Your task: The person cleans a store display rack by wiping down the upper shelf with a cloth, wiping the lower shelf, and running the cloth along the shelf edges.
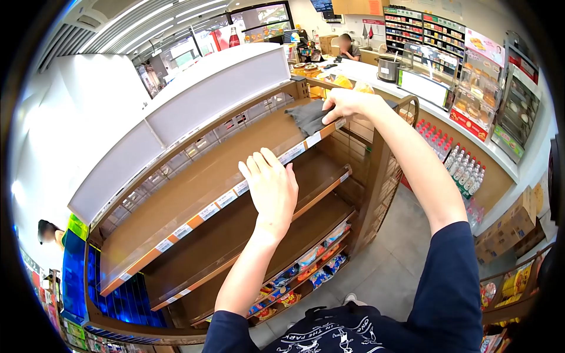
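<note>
A dark grey cloth [307, 119] lies at the right end of the brown top shelf [218, 167]. My right hand [347, 105] grips its right side, fingers bent over the fabric near the shelf's end. Nearer the middle, my left hand [269, 187] is at the front edge, fingers spread and nothing in them. It overlaps the strip of price labels [226, 197]; whether it touches the edge is unclear. Below, two more brown shelf levels [235, 259] run along the rack.
Snack bags [288, 298] fill the lowest racks. A wire side panel [385, 194] bounds the shelf's right end. Beyond are a counter [494, 150], bottles [465, 172], cardboard boxes [507, 226] and a person [348, 48] behind the counter. Another person [50, 233] is at the far left.
</note>
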`<state>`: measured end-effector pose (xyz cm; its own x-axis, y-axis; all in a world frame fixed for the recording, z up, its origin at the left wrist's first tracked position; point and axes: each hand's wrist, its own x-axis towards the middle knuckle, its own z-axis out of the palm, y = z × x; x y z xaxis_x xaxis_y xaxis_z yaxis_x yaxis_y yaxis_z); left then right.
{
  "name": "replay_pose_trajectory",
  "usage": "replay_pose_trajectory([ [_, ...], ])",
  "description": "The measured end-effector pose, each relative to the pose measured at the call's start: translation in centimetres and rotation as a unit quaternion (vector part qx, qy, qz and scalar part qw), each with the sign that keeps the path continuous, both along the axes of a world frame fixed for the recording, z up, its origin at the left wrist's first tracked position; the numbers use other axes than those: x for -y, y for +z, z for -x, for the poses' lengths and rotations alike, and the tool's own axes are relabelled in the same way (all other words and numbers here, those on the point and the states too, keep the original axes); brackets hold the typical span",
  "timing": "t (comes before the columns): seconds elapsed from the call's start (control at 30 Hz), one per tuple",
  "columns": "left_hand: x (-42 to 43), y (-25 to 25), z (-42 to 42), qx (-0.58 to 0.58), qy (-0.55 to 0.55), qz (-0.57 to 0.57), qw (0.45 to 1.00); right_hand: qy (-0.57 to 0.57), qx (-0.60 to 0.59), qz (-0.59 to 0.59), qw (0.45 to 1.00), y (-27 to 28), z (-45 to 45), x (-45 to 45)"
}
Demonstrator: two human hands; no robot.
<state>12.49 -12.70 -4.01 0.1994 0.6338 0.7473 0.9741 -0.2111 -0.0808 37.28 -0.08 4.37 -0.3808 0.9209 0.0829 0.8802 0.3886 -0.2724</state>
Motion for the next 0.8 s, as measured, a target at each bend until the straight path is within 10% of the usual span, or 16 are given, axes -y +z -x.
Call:
replay_pose_trajectory([
  [0.33, -0.3, -0.4, 0.2, -0.006, -0.002, -0.010, 1.000, -0.010, 0.064, -0.061, 0.996, -0.3, -2.1, -0.1],
  [0.53, -0.4, -0.6, 0.0, -0.024, 0.022, -0.014, 0.999, 0.021, -0.292, -0.242, 0.925, 0.8, -2.2, -0.7],
  [0.8, -0.5, -0.8, 1.1, 0.042, -0.070, -0.006, 0.997, 0.014, -0.406, -0.370, 0.836, 8.0, 5.3, 9.5],
])
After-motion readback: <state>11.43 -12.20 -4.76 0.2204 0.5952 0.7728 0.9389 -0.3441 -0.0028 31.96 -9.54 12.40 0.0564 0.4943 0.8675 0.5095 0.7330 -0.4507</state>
